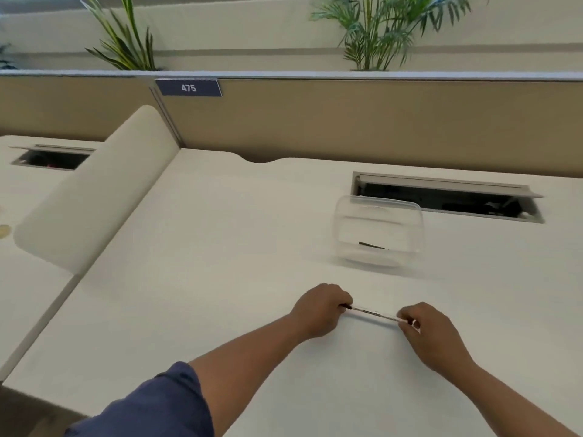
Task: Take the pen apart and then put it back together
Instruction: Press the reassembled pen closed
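1. Head view: a slim clear-barrelled pen [373,313] held level just above the white desk [220,279], slanting slightly down toward the right, one end in each hand
2. Left hand [320,310] curled into a loose fist, fingertips pinched narrow around the pen's dark left end; blue sleeve [151,405] pushed up above the elbow on that arm
3. Right hand [430,334] likewise closed tight on the pen's right end, knuckles up, thumb and fingers hiding the tip
4. Between the two hands, only the transparent barrel with a thin dark line inside; whether any part is already loosened cannot be told
5. Beyond the hands, well apart from them, a clear plastic container [378,231] standing on the desk with a thin dark piece [372,245] lying at its bottom, too blurred to name
6. Just behind the container, an open cable hatch [448,197] sunk in the desk, lid tilted up at the back
7. To the left, a rounded cream divider panel [94,190] slanting between this desk and the neighbouring one, with a second hatch [52,157] beyond it
8. At the back, a tan partition [347,121] bearing a dark blue label [188,88] reading 475, two leafy green plants [378,29] rising behind its top edge
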